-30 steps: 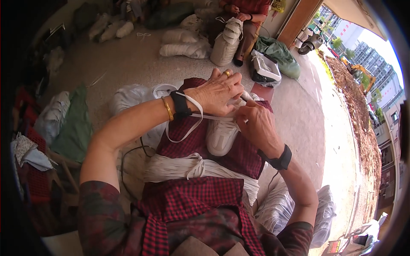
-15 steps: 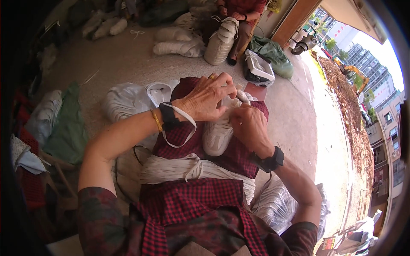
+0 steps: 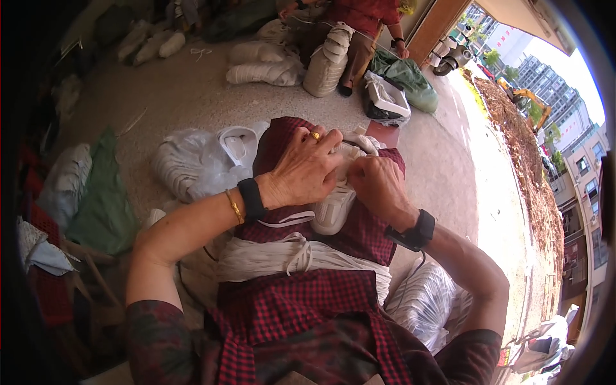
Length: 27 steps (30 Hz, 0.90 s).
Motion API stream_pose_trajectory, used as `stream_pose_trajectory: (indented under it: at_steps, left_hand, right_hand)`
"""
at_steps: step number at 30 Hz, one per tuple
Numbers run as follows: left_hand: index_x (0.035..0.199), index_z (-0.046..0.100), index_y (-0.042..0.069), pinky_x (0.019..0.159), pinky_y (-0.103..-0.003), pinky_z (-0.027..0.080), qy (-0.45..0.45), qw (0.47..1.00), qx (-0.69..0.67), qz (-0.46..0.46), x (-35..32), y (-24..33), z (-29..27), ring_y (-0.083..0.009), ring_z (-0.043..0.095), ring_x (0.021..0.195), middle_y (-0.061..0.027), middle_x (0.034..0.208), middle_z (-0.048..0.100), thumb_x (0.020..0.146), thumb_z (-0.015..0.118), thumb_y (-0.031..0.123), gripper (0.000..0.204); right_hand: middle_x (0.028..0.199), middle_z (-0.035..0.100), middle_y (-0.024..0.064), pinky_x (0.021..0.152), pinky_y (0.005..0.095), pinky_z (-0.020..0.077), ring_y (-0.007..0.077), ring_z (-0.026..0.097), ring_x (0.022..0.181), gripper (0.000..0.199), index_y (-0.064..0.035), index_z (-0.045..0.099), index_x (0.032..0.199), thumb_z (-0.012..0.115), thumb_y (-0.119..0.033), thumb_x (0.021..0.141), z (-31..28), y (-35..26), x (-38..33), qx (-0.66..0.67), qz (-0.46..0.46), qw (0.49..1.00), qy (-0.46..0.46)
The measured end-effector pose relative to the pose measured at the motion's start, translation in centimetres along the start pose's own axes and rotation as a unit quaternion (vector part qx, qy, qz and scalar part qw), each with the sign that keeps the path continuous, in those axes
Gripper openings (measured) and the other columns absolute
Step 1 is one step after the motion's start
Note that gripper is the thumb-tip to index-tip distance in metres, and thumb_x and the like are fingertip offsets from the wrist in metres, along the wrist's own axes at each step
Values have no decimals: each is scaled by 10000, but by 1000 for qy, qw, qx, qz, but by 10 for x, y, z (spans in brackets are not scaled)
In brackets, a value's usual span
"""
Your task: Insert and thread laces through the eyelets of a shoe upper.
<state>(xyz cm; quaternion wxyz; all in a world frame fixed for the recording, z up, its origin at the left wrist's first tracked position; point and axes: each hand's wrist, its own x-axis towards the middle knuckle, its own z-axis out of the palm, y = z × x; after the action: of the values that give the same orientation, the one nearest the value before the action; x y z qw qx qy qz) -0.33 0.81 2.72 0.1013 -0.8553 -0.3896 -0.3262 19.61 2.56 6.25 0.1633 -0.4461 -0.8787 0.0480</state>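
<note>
A white sneaker (image 3: 332, 213) lies on my lap, its toe toward me. My left hand (image 3: 305, 165) bends over the left side of its opening, the fingers curled and pressed together at the lacing. A flat white shoelace (image 3: 289, 220) trails below that hand across the checked apron. On the sneaker's right side my right hand (image 3: 377, 187) is closed in a pinch against the lacing; what lies between its fingertips is hidden. A thick bundle of white laces (image 3: 256, 258) stretches across my lap, tied in the middle.
Clear plastic bags of white shoe parts stand at my left (image 3: 186, 163) and right (image 3: 420, 308). Ahead are a stack of white shoe parts (image 3: 326, 72), a green sack (image 3: 410, 83) and an open box (image 3: 385, 96). Another person (image 3: 366, 19) sits behind the stack.
The loose lace has dropped from a loop by my left wrist to lie lower on the apron. Both hands stay at the sneaker. The other person's hands have spread apart.
</note>
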Motion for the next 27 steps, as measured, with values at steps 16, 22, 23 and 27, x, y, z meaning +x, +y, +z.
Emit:
stream_pose_trajectory:
  at_steps: [16,22,23,27]
  left_hand:
    - [901,636,5,926,-438,335,-32,999,31,-5,4,6,-2,-291,464,1113,-123,1119,487,677,676,114,253]
    - [827,640,35,914,-437,329,-40,999,-11,-15,6,9,-7,-283,461,1091,-108,1099,484,655,677,105,190]
    - [820,640,39,911,-437,327,-39,999,-11,-12,6,9,-7,-281,459,1086,-106,1097,483,652,678,105,183]
    - [801,645,38,912,-439,321,-50,999,14,-1,6,7,-6,-280,456,1082,-103,1097,477,654,678,104,165]
  right_hand:
    - [909,686,210,784,515,506,417,660,922,161,-13,606,913,640,-49,760,2,-10,5,43,20,999,-21]
    - [837,692,201,760,517,518,415,677,875,113,-19,611,898,628,-60,794,7,-10,-1,71,96,993,14]
    - [818,690,203,745,523,520,423,680,851,111,-13,602,907,615,-57,806,7,-9,-3,61,73,995,32]
    - [820,689,205,710,529,524,436,677,806,120,-6,583,929,600,-55,821,7,-6,-3,23,24,999,9]
